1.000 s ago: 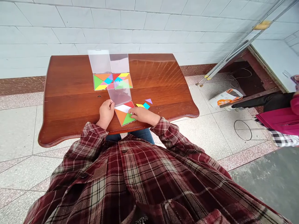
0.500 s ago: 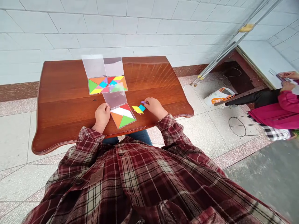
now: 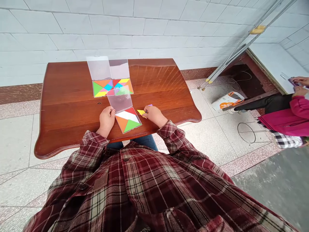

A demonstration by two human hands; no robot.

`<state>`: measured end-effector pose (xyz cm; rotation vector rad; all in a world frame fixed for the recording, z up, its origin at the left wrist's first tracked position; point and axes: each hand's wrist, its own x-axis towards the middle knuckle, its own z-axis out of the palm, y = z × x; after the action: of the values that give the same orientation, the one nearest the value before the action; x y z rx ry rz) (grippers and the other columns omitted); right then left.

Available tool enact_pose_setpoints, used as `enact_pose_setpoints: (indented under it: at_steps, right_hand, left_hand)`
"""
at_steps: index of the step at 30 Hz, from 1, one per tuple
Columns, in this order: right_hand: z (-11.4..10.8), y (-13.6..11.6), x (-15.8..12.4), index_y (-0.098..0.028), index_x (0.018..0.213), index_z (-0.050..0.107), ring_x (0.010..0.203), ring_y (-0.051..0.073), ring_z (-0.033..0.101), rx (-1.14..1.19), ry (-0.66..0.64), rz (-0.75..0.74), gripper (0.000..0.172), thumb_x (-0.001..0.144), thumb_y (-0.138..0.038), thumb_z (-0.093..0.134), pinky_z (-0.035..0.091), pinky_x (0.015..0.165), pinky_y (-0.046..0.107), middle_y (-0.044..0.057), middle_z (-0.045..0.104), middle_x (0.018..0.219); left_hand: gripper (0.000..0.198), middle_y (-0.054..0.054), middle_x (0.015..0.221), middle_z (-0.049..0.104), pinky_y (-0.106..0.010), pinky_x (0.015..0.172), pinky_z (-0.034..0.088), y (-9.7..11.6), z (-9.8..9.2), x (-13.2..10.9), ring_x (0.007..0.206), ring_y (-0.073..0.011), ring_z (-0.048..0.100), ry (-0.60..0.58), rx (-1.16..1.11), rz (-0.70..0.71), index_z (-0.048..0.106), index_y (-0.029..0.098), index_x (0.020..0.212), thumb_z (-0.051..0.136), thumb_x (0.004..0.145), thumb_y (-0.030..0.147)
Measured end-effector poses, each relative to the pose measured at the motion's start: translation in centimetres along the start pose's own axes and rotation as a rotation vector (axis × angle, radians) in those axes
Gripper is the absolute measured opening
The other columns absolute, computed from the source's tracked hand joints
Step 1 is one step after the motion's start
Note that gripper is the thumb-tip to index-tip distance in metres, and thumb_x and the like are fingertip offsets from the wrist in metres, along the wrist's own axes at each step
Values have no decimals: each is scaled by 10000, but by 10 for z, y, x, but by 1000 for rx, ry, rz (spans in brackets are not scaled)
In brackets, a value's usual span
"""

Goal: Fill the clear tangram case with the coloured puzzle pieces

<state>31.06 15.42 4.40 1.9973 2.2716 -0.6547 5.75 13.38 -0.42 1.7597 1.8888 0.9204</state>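
Note:
A tangram case [image 3: 128, 123] lies at the table's near edge, its clear lid [image 3: 122, 102] tilted open. Orange, green and red pieces sit in it around a bare white area. My left hand [image 3: 107, 120], fingers curled, pinches the case's left side by the hinge. Just right of the case, my right hand [image 3: 155, 116] has closed fingertips on a yellow tangram piece [image 3: 140, 112]. A bit of a purple piece [image 3: 150, 105] shows behind those fingers; the hand covers whatever else lies beneath.
Two filled tangram cases [image 3: 102, 88] stand side by side farther back, clear lids up against the tiled wall. Crutches [image 3: 227, 59] lean at the right, near a white and orange box [image 3: 227, 100] on the floor. Another person in a pink top [image 3: 287, 114] sits at far right.
My right hand has shifted left from the purple piece to the yellow one and now covers the blue piece. My left hand stays at the case.

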Motion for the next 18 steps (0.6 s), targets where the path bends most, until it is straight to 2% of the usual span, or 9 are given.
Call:
enact_pose_setpoints:
  at_steps: [2, 5, 10, 14, 18]
  right_hand:
    - [-1, 5, 2, -170, 834, 639, 705, 150, 563, 92, 15, -16, 82, 798, -243, 630, 361, 628, 258, 46, 677, 827]
    - [3, 1, 4, -167, 768, 606, 692, 131, 543, 291, 51, -72, 77, 798, -235, 588, 370, 644, 248, 16, 644, 765]
    - [25, -37, 9, -181, 816, 547, 640, 109, 522, 605, -36, -157, 91, 745, -227, 582, 377, 609, 230, -39, 582, 713]
    - [39, -61, 13, -200, 807, 488, 561, 95, 476, 665, -25, -89, 142, 710, -204, 592, 359, 562, 219, -78, 512, 626]
    - [43, -66, 11, -216, 805, 427, 463, 77, 469, 771, -62, 3, 144, 760, -179, 559, 363, 484, 193, -97, 482, 553]
  left_hand:
    - [129, -48, 836, 641, -310, 759, 413, 0, 0, 0, 801, -191, 566, 1, 1, -7, 538, 213, 777, 457, 849, 284]
    - [124, -45, 823, 635, -310, 761, 415, -1, 2, 0, 790, -187, 561, 2, -10, -11, 540, 211, 780, 462, 848, 280]
    - [126, -38, 808, 625, -306, 760, 414, 1, 2, -1, 780, -180, 552, -3, -25, -9, 535, 207, 783, 449, 851, 269]
    - [128, -38, 801, 617, -301, 749, 406, 4, 1, -1, 778, -179, 544, -5, -19, -14, 529, 203, 770, 447, 849, 262]
    - [131, -41, 803, 619, -304, 737, 401, 3, 2, -1, 774, -181, 544, -5, -25, -12, 537, 202, 778, 446, 851, 262]
